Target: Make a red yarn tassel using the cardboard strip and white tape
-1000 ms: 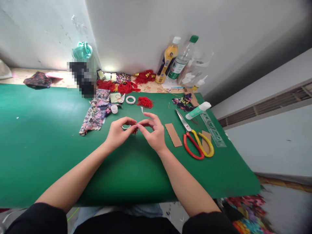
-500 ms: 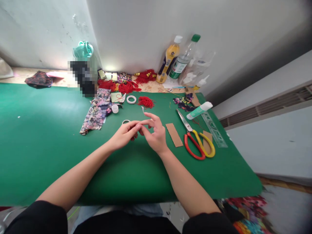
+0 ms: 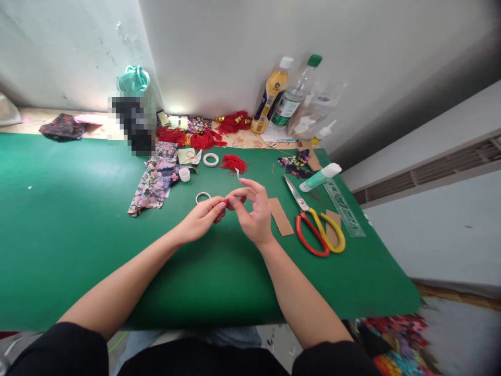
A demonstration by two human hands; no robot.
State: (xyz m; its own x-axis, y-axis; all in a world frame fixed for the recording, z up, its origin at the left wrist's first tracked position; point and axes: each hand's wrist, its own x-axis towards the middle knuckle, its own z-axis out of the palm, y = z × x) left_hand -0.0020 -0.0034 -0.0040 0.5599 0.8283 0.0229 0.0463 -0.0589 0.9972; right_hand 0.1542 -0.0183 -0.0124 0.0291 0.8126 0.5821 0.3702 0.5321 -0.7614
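Note:
Both my hands meet over the middle of the green mat (image 3: 78,230). My left hand (image 3: 200,219) pinches a small red tassel (image 3: 225,202) between thumb and fingertips. My right hand (image 3: 252,209) pinches the same red tassel from the other side, with a short white strip (image 3: 237,173) sticking up from its raised fingers. A small white tape ring (image 3: 202,197) lies on the mat just beyond my left hand.
Red-and-yellow scissors (image 3: 313,222), a cardboard strip (image 3: 280,216), a clear ruler (image 3: 343,209) and a glue tube (image 3: 320,177) lie to the right. Floral fabric (image 3: 154,180), another tape roll (image 3: 211,159), red thread bundles (image 3: 234,163) and bottles (image 3: 272,96) sit behind.
My left hand has let go of the tape ring, which now lies on the mat. Both hands shifted slightly right and pinch closer together on the red tassel.

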